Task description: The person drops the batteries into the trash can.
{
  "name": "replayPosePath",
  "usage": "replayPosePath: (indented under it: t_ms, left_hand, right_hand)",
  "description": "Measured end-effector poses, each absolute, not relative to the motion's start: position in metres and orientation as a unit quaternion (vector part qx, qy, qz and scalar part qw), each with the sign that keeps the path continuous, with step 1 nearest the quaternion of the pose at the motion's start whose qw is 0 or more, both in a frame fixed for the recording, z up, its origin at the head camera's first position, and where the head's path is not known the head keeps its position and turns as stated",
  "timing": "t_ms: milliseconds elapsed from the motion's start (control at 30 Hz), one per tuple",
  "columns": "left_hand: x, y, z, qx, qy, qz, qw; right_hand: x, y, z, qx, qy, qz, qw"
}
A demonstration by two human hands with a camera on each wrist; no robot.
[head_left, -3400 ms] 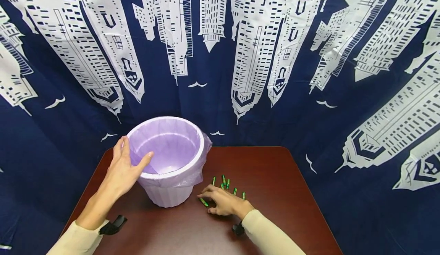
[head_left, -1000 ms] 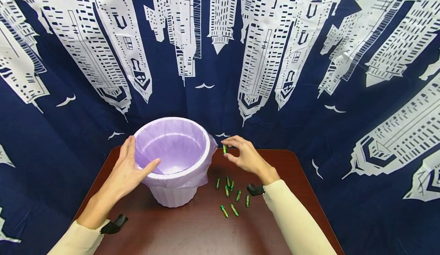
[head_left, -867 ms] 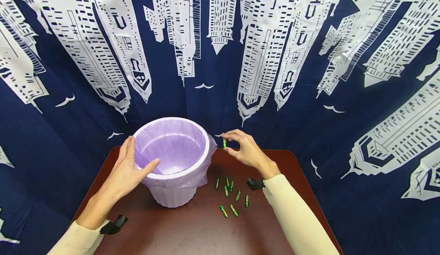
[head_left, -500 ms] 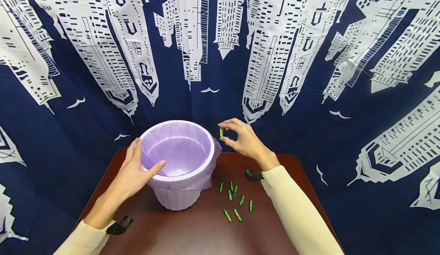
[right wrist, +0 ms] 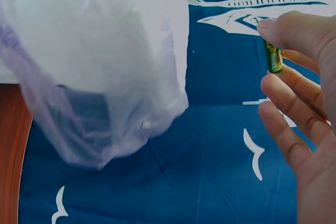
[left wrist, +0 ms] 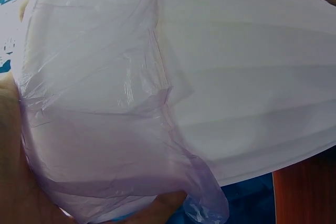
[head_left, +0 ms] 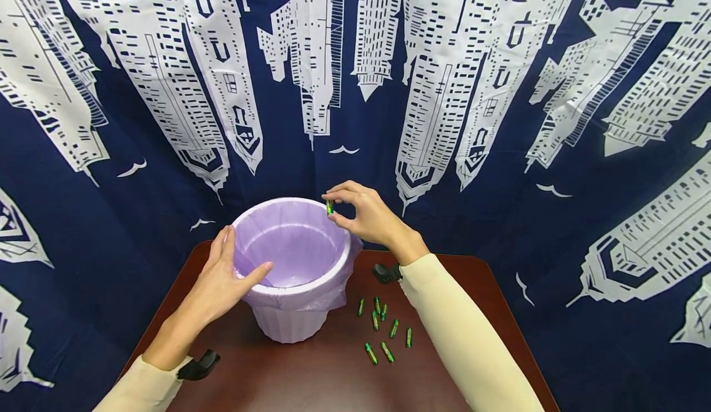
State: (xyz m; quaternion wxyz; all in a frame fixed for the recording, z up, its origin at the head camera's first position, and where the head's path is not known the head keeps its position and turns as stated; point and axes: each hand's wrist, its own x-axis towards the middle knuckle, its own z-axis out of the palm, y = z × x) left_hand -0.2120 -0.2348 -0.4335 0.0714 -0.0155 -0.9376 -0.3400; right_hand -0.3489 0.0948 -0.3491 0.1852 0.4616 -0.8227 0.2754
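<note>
"How does the left hand (head_left: 222,282) sit?"

"Its fingers and thumb are spread apart across the rim of the bin (head_left: 286,325), which stands just to that hand's right. The liner (left wrist: 100,61) fills so much of the left wrist view that only edges of the hand show."

"And the battery (head_left: 330,208)?"

"It's clamped at the tips of the right hand (head_left: 369,214), thumb at one end, fingertips at the other. The thumb covers part of it in the right wrist view."

"Is it above the rim?"

"The head view can't settle that. The right wrist view shows a gap between liner and battery, the bin cut off by the frame."

"Anything else?"

"Eight loose batteries (head_left: 387,352) lie on the table (head_left: 278,381), below that grip and to its right."
</note>
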Motion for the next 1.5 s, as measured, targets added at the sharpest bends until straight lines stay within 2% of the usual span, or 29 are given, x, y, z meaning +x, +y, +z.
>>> replayPosePath:
  t_ms: [900,1233,1500]
  left_hand:
    - [-0.211,-0.235,-0.431,-0.018,-0.944,-0.323,0.059]
    - [-0.213,-0.235,-0.428,-0.021,-0.946,-0.318,0.054]
    - [-0.210,-0.235,-0.429,-0.025,-0.947,-0.314,0.059]
  right_hand:
    - [-0.351,0.020,-0.333,0.465,-0.857,0.211,0.066]
    - [-0.350,0.022,-0.329,0.437,-0.879,0.190,0.035]
    - [-0.348,0.047,-0.336,0.428,-0.883,0.188,0.049]
